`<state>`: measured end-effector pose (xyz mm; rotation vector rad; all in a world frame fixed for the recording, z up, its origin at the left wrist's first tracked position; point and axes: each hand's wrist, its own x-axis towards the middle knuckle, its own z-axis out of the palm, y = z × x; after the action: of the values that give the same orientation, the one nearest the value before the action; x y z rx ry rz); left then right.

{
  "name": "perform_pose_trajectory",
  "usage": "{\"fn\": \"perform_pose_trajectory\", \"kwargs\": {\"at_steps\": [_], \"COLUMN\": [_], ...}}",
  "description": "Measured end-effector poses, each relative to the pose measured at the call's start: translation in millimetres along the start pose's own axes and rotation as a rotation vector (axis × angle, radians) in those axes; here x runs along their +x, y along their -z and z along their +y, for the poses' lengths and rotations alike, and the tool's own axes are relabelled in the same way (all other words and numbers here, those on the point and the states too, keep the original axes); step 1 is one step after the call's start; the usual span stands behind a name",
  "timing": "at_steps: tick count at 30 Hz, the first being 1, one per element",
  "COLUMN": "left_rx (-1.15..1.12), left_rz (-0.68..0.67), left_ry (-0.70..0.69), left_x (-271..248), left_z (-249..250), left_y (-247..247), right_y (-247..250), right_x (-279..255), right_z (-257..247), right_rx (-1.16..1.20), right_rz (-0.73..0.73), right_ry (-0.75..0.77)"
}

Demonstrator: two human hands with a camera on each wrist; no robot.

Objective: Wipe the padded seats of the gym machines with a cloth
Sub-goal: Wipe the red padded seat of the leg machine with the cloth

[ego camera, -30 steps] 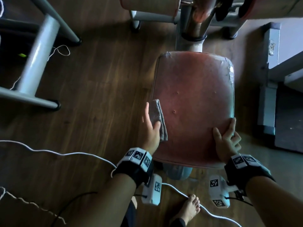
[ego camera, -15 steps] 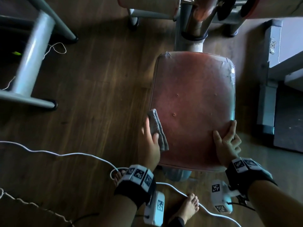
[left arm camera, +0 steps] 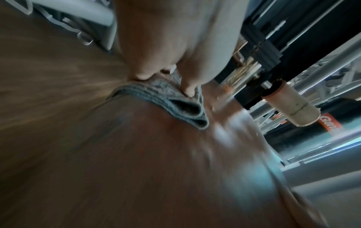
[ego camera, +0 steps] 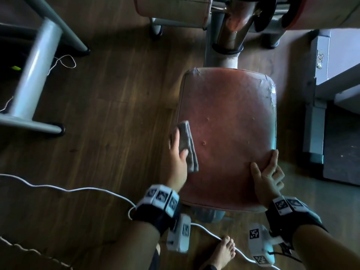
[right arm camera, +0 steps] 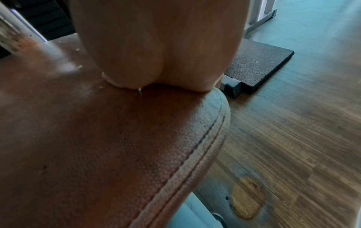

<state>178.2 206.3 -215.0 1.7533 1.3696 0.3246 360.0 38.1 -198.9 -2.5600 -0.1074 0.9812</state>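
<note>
Pressing folded cloth against seat, left hand.

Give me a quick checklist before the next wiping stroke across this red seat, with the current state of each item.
1. Cloth in hand: ok. The left hand pinches the folded grey cloth with the thumb on top.
2. Cloth touching the pad: ok. It lies on the red seat by its left edge.
3. Seat steadied: ok. The right hand rests on the near right corner, thumb and forefinger spread.
4. Stroke path: ok. Nothing lies on the pad between cloth and right hand.
5. Upholstery condition: not ok. The far right edge is cracked, so go gently there.
6. Cloth cleanliness: cannot tell, too dim.
</note>
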Motion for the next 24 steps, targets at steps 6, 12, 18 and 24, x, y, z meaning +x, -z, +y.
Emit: {"fn": "perform_pose_trajectory", "kwargs": {"at_steps": [6,12,18,24], "left_rx": [-0.127,0.039,0.071,0.095], "left_rz": [-0.048,0.021,-0.004,0.026], "left_ry": [0.016,-0.054,-0.057,-0.091], "left_x": [53,-11,37,24], "left_z": [20,-8,7,13], "left_y": [-9,0,-7,0], "right_y": [2,1,0,1], "right_x": [0,-1,1,0], "right_z": [0,-2,0,1], "right_rx": [0.016,0.032,0.034,0.036], "right_rz": [-0.021,-0.017,-0.005,-0.014], "right_ry": [0.001,-0.002,0.0,0.0]}}
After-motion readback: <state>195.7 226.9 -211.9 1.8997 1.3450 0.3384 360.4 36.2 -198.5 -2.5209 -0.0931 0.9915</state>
